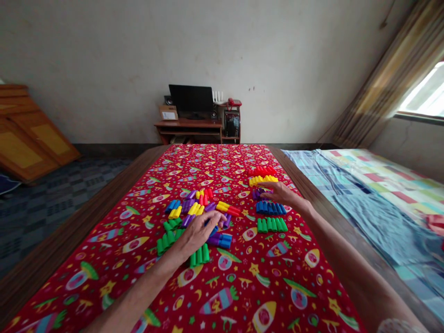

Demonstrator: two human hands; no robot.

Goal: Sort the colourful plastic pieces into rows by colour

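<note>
A red rocket-print cloth point(222, 286) covers a long table. In its middle lies a loose heap of coloured plastic blocks point(197, 208): blue, yellow, purple, red and green. My left hand point(199, 231) rests palm down on the heap's near side, fingers curled over blue and purple blocks. To the right stand sorted rows: red point(262, 170), yellow point(262, 180), purple point(258, 193), blue point(270, 208) and green point(272, 225). My right hand point(279, 193) reaches over the purple row, fingers pointing left and held together, touching it.
The table's wooden edge point(69, 231) shows at left and right. A bed with a checked cover point(381, 194) lies close on the right. A desk with a monitor point(192, 118) stands at the far wall. Wooden panels point(31, 138) lean at left.
</note>
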